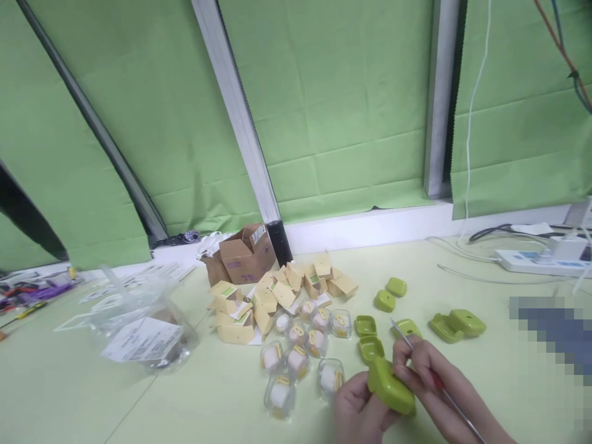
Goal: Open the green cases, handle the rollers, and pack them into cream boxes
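My left hand (359,412) is closed around a small green plastic case (393,387) near the bottom of the view. My right hand (428,369) grips a thin metal tool (403,333) with a red part by the palm; its exact kind is unclear. Fingers of that hand also touch the green case, and the tool's tip points away, up and left. Just beyond lie open green case halves (370,349) and another green piece (407,328) partly behind the tool. An opened green case (457,325) rests to the right. Two small green pieces (385,301) sit farther back.
Several clear plastic boxes (280,394) with pale contents stand left of my hands. Behind them are folded tan cartons (266,302) and a brown cardboard box (247,256). A plastic bag (148,339) lies left. A white power strip (522,260) with cables is at back right.
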Action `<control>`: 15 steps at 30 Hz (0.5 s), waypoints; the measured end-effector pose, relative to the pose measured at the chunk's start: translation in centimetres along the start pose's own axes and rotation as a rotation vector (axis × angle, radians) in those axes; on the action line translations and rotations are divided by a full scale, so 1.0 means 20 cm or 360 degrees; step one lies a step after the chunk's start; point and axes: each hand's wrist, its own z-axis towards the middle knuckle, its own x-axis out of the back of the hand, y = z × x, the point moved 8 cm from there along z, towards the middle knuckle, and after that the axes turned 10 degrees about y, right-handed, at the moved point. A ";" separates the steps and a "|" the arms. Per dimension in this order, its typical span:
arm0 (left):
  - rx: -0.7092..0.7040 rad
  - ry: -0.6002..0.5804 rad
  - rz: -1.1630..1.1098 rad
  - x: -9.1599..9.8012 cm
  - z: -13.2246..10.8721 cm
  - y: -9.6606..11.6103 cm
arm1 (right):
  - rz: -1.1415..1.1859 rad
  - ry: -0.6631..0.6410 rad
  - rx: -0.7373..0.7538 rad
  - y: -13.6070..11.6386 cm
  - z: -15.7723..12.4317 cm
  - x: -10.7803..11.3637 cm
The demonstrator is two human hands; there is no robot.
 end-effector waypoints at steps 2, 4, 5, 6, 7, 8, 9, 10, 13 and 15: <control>0.0056 0.0091 -0.0040 0.02 0.00 -0.01 | -0.0042 -0.0045 0.0001 -0.01 0.00 -0.01; 0.0078 0.0147 -0.0049 0.04 0.00 0.00 | -0.0106 -0.0103 -0.0049 -0.02 0.00 -0.01; 0.0052 0.0150 -0.0022 0.05 0.00 0.01 | -0.0126 -0.0128 -0.0095 -0.02 0.00 -0.01; -0.0004 0.0141 0.0013 0.05 0.00 0.03 | -0.0125 -0.0156 -0.0142 -0.02 0.00 -0.01; -0.0091 0.0124 0.0059 0.05 0.00 0.06 | -0.0107 -0.0198 -0.0185 -0.02 -0.01 -0.02; -0.0191 0.0103 0.0112 0.04 0.00 0.08 | -0.0087 -0.0241 -0.0216 -0.02 -0.02 -0.03; -0.0284 0.0087 0.0171 0.04 -0.01 0.11 | -0.0078 -0.0281 -0.0234 -0.02 -0.02 -0.04; -0.0355 0.0073 0.0237 0.03 -0.01 0.14 | -0.0088 -0.0306 -0.0240 -0.02 -0.03 -0.04; -0.0551 0.0070 0.0630 0.06 -0.02 0.25 | -0.0194 -0.0225 -0.0187 -0.01 0.00 0.00; -0.0786 0.0160 0.1201 0.12 0.00 0.41 | -0.0312 -0.0079 -0.0092 -0.01 0.05 0.10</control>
